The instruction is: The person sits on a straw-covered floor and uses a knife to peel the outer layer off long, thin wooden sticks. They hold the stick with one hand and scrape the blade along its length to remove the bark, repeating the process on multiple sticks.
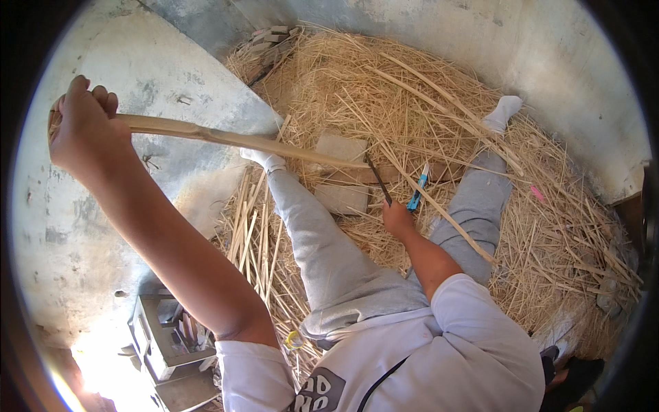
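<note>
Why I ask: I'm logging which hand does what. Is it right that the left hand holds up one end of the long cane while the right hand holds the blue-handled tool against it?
Not quite. In the head view the left hand does hold up one end of the long cane, but the right hand holds a dark blade against it. The blue-handled tool lies apart on the straw.

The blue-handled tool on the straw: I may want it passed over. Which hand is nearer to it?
Right. The right hand, gripping a dark blade, sits just beside the blue-handled tool; the left hand is raised far off, holding a long cane.
</note>
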Action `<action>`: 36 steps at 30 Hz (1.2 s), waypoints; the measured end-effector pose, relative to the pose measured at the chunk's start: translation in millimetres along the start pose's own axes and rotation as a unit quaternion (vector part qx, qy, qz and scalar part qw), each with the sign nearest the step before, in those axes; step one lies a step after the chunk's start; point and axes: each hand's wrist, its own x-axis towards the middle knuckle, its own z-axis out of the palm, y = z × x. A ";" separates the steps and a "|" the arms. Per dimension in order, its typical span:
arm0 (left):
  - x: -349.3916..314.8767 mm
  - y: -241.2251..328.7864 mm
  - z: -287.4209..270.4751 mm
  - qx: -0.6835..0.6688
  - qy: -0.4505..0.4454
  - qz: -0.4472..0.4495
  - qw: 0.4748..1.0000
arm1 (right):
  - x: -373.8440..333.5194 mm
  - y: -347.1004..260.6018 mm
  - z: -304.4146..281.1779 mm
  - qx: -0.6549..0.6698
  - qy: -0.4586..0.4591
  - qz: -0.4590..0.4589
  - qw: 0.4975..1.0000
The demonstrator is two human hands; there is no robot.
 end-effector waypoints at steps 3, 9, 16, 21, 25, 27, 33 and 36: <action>-12.5 -5.3 -11.7 0.037 0.014 -0.020 0.999 | -3.9 -41.1 -22.2 0.193 -0.165 0.242 0.937; -0.8 -12.2 -14.6 0.028 0.024 -0.014 0.999 | 6.9 -101.9 -82.9 0.225 -0.004 -0.114 0.968; 13.7 -13.8 -13.2 0.046 0.058 -0.059 0.996 | -27.7 -145.7 -76.2 0.209 0.182 -0.261 0.925; 4.3 -16.7 -12.2 0.008 0.016 -0.044 0.999 | -13.6 -17.1 -10.4 0.079 -0.167 0.199 0.963; 5.0 -16.9 -14.2 0.012 0.022 -0.054 0.998 | -8.0 -65.3 -58.6 0.468 -0.199 0.283 0.813; 6.1 -12.9 -9.8 0.006 0.022 -0.052 0.998 | 0.0 -84.5 -76.3 0.401 -0.093 0.140 0.900; 5.1 -10.4 -24.2 0.022 0.051 -0.043 0.998 | -20.9 -132.3 -94.7 0.196 0.054 -0.143 0.969; -0.5 -14.9 -12.7 0.030 0.059 -0.058 0.996 | -22.7 -81.3 -58.4 0.144 0.008 -0.079 0.986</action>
